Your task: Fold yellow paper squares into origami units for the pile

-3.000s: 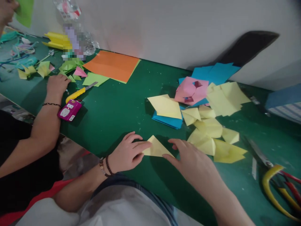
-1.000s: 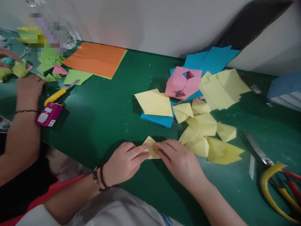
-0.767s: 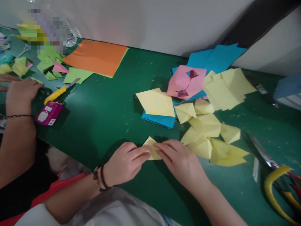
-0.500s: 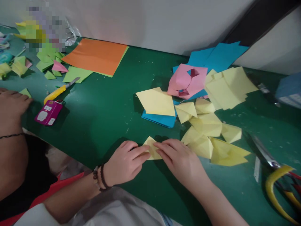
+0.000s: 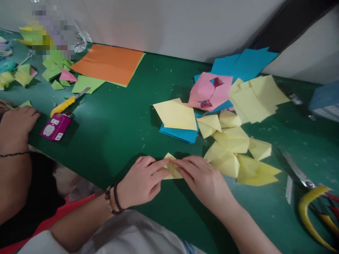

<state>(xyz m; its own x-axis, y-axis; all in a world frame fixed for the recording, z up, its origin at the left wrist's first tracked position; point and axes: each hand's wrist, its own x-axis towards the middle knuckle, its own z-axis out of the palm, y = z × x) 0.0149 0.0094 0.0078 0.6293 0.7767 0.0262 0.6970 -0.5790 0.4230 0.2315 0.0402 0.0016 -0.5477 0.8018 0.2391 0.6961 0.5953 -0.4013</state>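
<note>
A small folded piece of pale yellow paper point(image 5: 172, 173) lies on the green table between my hands. My left hand point(image 5: 144, 180), with beaded bracelets at the wrist, presses its fingertips on the paper's left side. From the right, my right hand point(image 5: 202, 180) holds the other side, its fingers together. The index fingertips nearly meet near the paper's top. Beyond are flat cream sheets point(image 5: 178, 114) on blue paper point(image 5: 182, 135). Several folded yellow pieces point(image 5: 234, 139) lie to the right, beside a pink folded paper shape point(image 5: 209, 91).
Large scissors point(image 5: 308, 185) lie at the right. Orange paper point(image 5: 108, 63), a yellow cutter point(image 5: 65, 105) and a purple box point(image 5: 56, 127) are on the left. Another person's hand point(image 5: 19, 121) rests at the left edge. Yellow sheets point(image 5: 261, 98) lie at the back right.
My left index finger has moved up and right across the paper, towards my right fingertips. At the left, the other person's hand has shifted slightly right.
</note>
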